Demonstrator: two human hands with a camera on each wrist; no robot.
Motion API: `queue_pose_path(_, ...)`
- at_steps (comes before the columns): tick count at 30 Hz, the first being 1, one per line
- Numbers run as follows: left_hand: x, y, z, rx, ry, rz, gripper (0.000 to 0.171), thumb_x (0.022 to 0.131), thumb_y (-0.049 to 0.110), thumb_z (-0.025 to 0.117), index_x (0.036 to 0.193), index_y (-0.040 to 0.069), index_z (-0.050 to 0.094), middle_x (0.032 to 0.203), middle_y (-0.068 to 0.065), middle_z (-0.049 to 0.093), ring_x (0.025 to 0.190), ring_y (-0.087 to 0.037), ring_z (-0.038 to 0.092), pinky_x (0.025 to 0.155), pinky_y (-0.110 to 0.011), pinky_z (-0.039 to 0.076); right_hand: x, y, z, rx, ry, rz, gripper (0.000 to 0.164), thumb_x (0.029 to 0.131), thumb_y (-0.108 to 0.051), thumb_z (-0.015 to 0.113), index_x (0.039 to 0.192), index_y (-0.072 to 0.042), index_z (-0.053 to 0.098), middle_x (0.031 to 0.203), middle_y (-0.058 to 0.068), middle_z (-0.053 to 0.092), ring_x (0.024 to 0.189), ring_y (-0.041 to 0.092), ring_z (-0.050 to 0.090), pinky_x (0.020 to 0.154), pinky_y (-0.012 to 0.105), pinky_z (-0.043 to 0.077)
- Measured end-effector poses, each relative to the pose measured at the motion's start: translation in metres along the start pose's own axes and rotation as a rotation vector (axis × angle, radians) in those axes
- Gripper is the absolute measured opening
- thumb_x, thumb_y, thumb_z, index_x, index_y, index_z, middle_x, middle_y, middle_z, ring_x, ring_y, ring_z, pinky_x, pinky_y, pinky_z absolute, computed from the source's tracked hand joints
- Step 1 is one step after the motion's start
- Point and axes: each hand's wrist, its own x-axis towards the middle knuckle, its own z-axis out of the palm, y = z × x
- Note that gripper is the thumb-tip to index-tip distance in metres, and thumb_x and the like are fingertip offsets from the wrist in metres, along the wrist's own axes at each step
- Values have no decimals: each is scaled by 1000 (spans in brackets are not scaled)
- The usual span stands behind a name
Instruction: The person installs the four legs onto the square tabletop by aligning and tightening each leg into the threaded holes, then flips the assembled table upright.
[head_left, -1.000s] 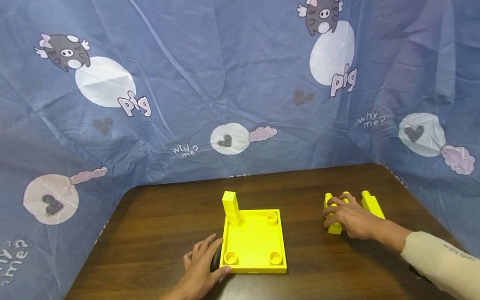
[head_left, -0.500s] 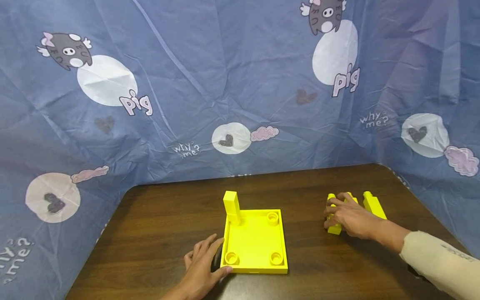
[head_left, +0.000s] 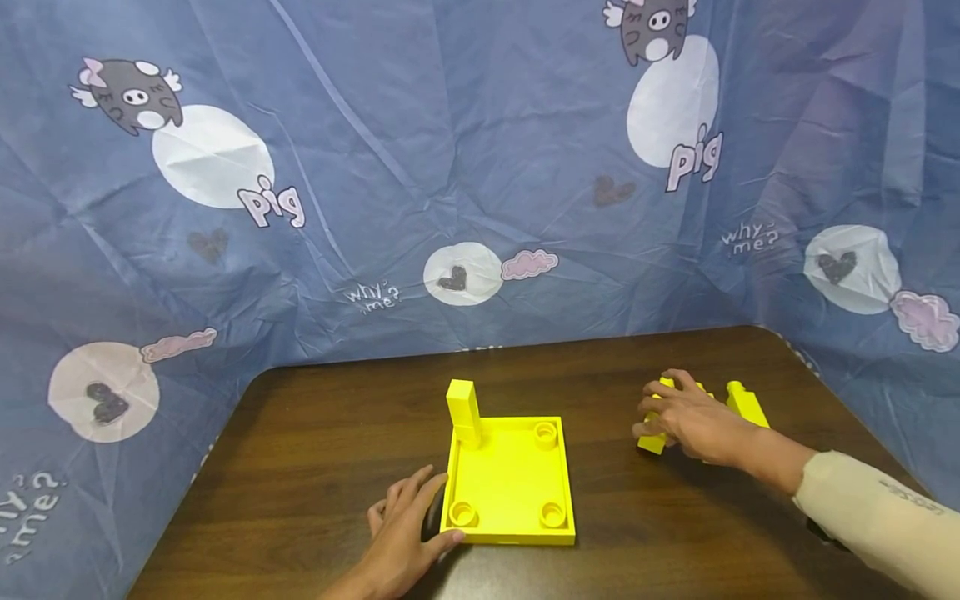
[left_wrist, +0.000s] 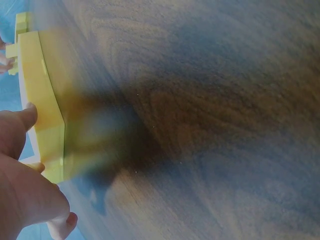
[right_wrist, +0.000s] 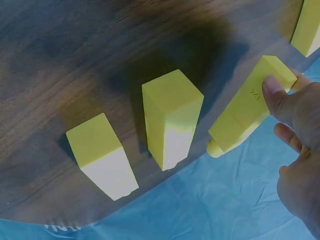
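A yellow square tray [head_left: 513, 479] lies on the table with round sockets at three corners. At its far left corner rises a yellow post [head_left: 463, 414]. My left hand [head_left: 405, 525] holds the near left corner, thumb on the front wall and index finger at the left side. In the left wrist view, the thumb presses the yellow wall [left_wrist: 45, 110]. My right hand [head_left: 697, 421] grips a yellow rectangular block [right_wrist: 245, 107] with a round peg at one end. Thumb and fingers pinch it near the other end, tilted. Most of it is hidden by the hand in the head view.
Two more yellow blocks, one in the middle [right_wrist: 172, 120] and one at the left [right_wrist: 102, 155], lie beyond the held one in the right wrist view. The brown wooden table [head_left: 330, 442] meets a blue patterned curtain [head_left: 375, 167] at its back edge.
My right hand has drawn the gripped block slightly left and away from the other two, turning it a little. The left hand and the tray have stayed in place.
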Motion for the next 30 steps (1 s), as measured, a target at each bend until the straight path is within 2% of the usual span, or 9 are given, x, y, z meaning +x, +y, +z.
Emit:
queue_pose_path(4, 0, 0, 0, -2, -2, 1, 73, 81, 46, 73, 142, 19, 44, 150, -14, 34, 133, -35, 28, 94, -64, 13, 1, -1, -1, 1, 24, 0, 58, 51, 0, 85, 101, -27, 73, 96, 0, 66, 103, 28, 54, 88, 60, 33)
queue_pose_path(10, 0, 1, -1, -19, -16, -5, 74, 81, 45, 73, 143, 18, 43, 151, -14, 33, 133, -37, 27, 94, -64, 12, 4, -4, -8, 72, 49, 48, 60, 53, 4, 84, 104, -25, 74, 98, 0, 67, 105, 27, 53, 90, 60, 30)
queue_pose_path(15, -1, 1, -1, -25, -16, 7, 74, 81, 44, 73, 143, 17, 43, 151, -15, 32, 133, -38, 27, 94, -64, 12, 10, -2, -21, 208, 163, 90, 54, 57, -1, 88, 105, -23, 74, 96, -1, 68, 103, 27, 54, 88, 59, 28)
queue_pose_path(20, -1, 1, -1, -20, -12, 5, 73, 81, 44, 74, 143, 17, 44, 151, -15, 33, 133, -37, 27, 94, -64, 12, 17, 4, -33, 319, 268, 140, 49, 64, -3, 84, 107, -22, 74, 95, -3, 69, 102, 28, 54, 84, 56, 25)
queue_pose_path(23, -1, 1, -1, -16, -15, -3, 73, 81, 44, 74, 142, 17, 44, 150, -15, 33, 133, -37, 27, 95, -64, 12, 21, 6, -39, 330, 287, 152, 47, 66, -3, 83, 108, -21, 74, 96, -3, 69, 101, 27, 54, 83, 56, 26)
queue_pose_path(30, 0, 2, -1, -4, -20, -9, 73, 81, 45, 73, 142, 18, 44, 150, -14, 34, 133, -37, 28, 95, -64, 12, 27, 4, -50, 344, 270, 196, 49, 66, -3, 83, 110, -21, 73, 99, -2, 70, 104, 25, 54, 86, 55, 26)
